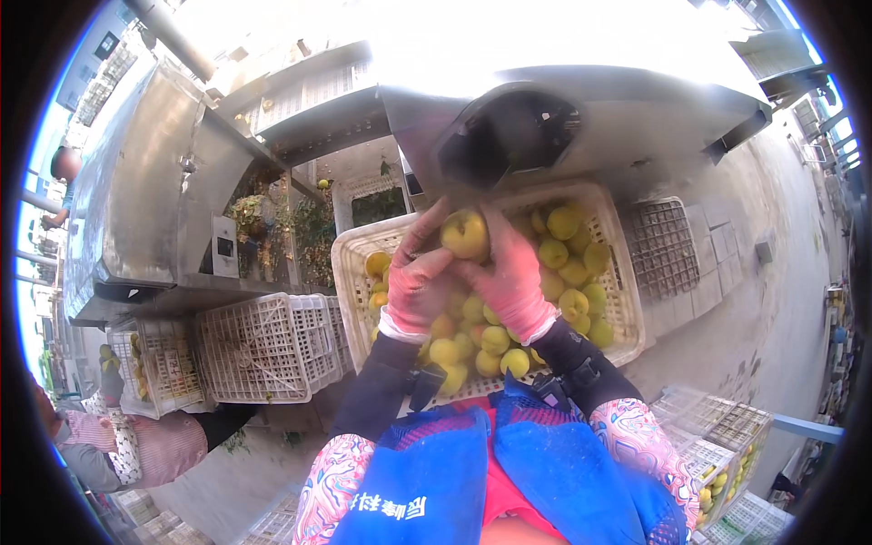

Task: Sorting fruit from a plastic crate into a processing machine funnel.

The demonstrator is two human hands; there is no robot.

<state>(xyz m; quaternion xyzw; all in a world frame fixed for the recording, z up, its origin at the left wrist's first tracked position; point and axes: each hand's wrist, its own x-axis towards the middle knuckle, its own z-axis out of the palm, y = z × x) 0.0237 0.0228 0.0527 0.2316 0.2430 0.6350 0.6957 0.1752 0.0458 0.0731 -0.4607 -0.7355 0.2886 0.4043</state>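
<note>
Both hands wear pink gloves and meet above a white plastic crate (630, 300) of yellow-green fruit (494, 340). Between them is a round yellow fruit (464, 234), its dimple facing the camera. My left hand (419, 272) has its thumb and fingers against the fruit's left and lower side. My right hand (509, 272) lies along its right side, fingers pointing up. The palms and the fruit's underside are hidden. Just beyond the crate is a metal machine edge with a dark opening (511, 136).
White plastic crates (255, 347) stand at left, beside a metal housing (146, 177). A co-worker (150, 443) in a pink top is at lower left, another person (66, 167) at far left. Stacked crates with fruit (722, 436) stand at lower right. Leaves and debris (255, 218) lie under the machine.
</note>
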